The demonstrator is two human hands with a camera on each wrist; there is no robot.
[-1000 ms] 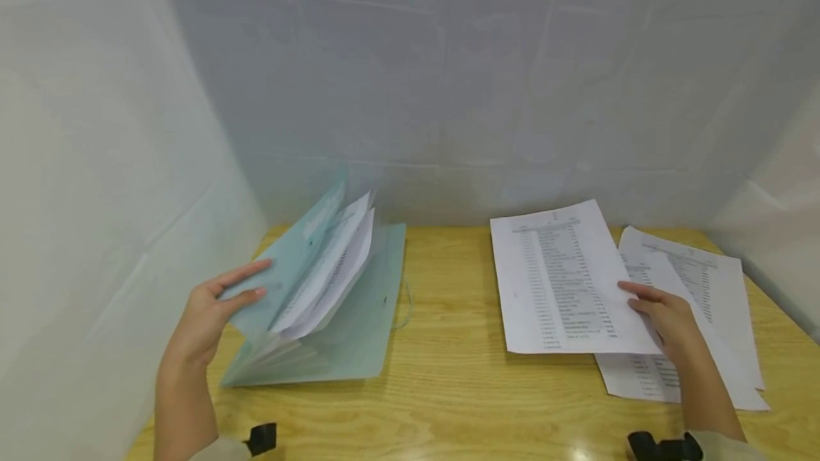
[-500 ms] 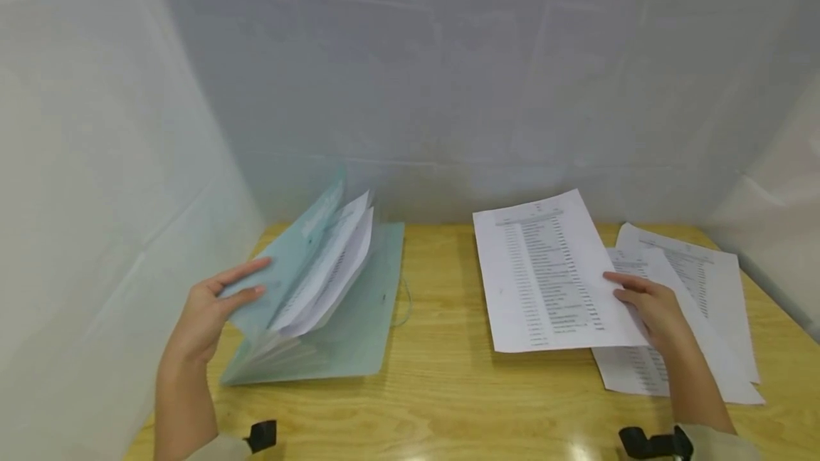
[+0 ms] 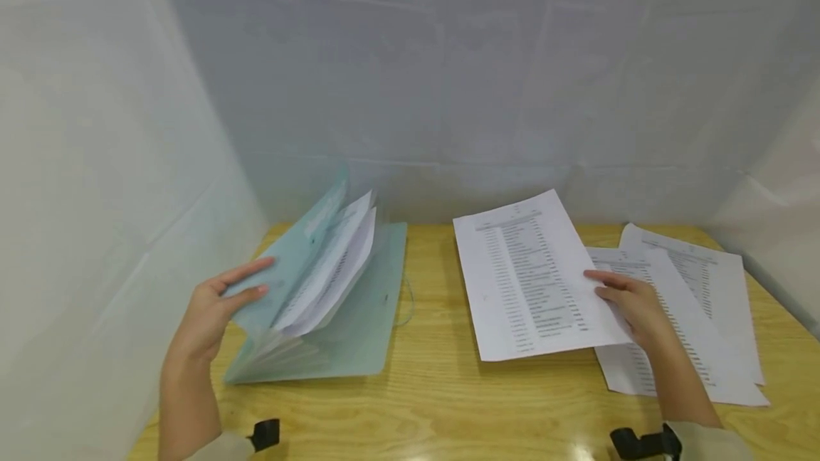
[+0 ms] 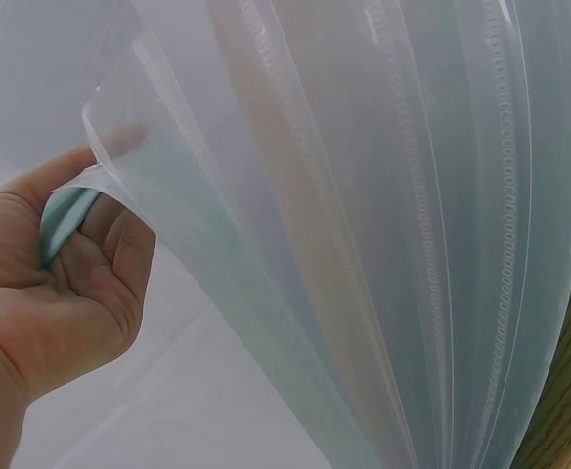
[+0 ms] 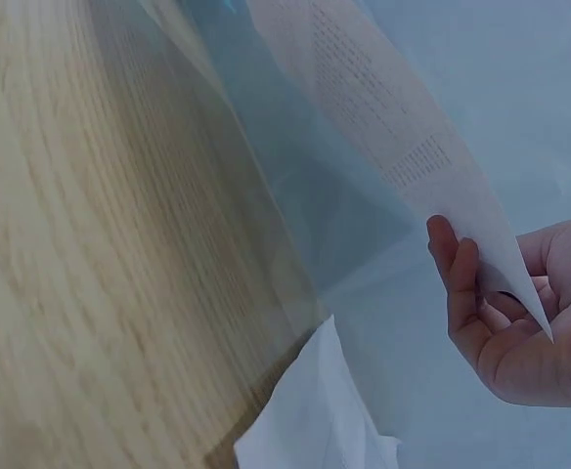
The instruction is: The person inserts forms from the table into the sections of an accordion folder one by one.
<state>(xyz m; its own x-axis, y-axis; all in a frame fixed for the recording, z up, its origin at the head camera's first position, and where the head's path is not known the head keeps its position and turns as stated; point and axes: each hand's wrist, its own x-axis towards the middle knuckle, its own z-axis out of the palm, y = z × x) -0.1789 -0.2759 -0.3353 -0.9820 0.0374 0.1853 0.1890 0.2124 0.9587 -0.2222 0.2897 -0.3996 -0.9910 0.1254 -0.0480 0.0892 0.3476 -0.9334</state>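
A pale green expanding file folder [image 3: 378, 304] lies spread on the left of the table, with printed sheets [image 3: 336, 272] standing in its pockets. My left hand [image 3: 214, 304] grips the raised front cover by its near left edge; in the left wrist view, that hand [image 4: 65, 249] has the cover's corner between thumb and fingers, beside the fanned clear pockets [image 4: 364, 195]. Over the table's right half, my right hand [image 3: 631, 304] pinches a printed sheet of paper [image 3: 525, 276] by its right edge. The right wrist view has the sheet [image 5: 393, 117] lifted, fingers [image 5: 461, 274] beneath it.
More printed sheets [image 3: 724, 304] lie overlapping at the right, partly under my right forearm. A thin elastic loop [image 3: 410, 304] sticks out from the folder's right side. Pale sheeting [image 3: 448, 77] hangs behind the wooden table [image 3: 435, 404] and along both sides.
My right hand has carried the printed sheet leftward, off more of the sheets lying at the right. The left hand and the folder have stayed nearly still.
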